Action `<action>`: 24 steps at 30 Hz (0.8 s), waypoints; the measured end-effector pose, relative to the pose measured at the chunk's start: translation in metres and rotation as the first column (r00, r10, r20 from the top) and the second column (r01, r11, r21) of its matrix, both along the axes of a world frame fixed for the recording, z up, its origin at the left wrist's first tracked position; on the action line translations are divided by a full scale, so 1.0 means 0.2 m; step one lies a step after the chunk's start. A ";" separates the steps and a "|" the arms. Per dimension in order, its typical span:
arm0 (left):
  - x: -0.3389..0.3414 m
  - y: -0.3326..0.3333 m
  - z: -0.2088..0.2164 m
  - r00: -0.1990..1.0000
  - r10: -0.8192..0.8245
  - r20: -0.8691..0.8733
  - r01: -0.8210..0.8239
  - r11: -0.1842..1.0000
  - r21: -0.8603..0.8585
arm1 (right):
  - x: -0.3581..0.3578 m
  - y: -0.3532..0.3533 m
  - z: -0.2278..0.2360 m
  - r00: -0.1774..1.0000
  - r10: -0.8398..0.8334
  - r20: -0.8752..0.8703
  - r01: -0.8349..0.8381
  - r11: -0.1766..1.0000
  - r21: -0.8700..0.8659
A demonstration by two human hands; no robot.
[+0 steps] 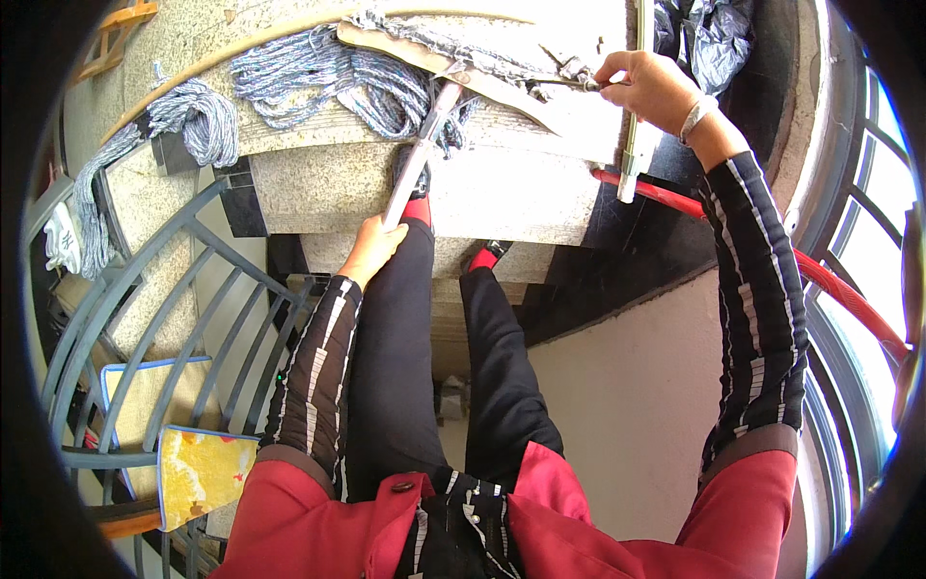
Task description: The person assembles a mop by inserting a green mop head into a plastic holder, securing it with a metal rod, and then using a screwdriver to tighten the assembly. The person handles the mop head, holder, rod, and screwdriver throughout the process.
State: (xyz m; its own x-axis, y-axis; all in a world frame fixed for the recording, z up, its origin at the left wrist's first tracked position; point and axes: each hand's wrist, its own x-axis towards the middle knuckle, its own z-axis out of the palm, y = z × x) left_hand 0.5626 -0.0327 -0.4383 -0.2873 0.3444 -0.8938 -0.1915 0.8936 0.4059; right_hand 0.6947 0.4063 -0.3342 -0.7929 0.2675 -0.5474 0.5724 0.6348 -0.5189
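My left hand (372,248) is closed around the lower end of a pale mop handle (422,159). The handle runs up to a flat wooden bar (386,46), joined near its middle. Grey-blue mop yarn (289,77) lies beside and under that bar on the stone landing. Out to the upper right, my right hand (656,89) is closed, with thumb and fingers pinching a small dark metal piece (585,83) near the bar's right side. Its exact kind is too small to tell.
A long curved wooden pole (222,60) crosses the landing. A pale metal pole (631,159) stands by my right hand, near a red rail (666,198) and black plastic bags (709,39). Steps drop toward me; a grey railing (174,318) with yellow cloths (204,473) is at left.
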 end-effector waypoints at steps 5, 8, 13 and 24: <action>0.00 -0.01 -0.01 1.000 0.001 0.003 -0.001 1.000 -0.010 | 0.17 0.00 0.18 0.962 -0.219 0.161 0.248 0.950 -0.191; 0.00 -0.02 -0.02 1.000 -0.024 0.011 0.025 0.999 -0.031 | 0.26 -0.05 0.21 0.927 -0.320 0.195 0.363 0.896 -0.256; 0.00 -0.02 -0.02 1.000 0.009 0.029 -0.008 0.999 -0.043 | 0.29 -0.08 0.13 0.919 -0.342 0.195 0.384 0.888 -0.252; -0.02 -0.01 -0.01 0.999 -0.050 0.006 0.050 0.997 -0.051 | 0.17 -0.03 0.05 0.955 -0.216 0.204 0.265 0.931 -0.251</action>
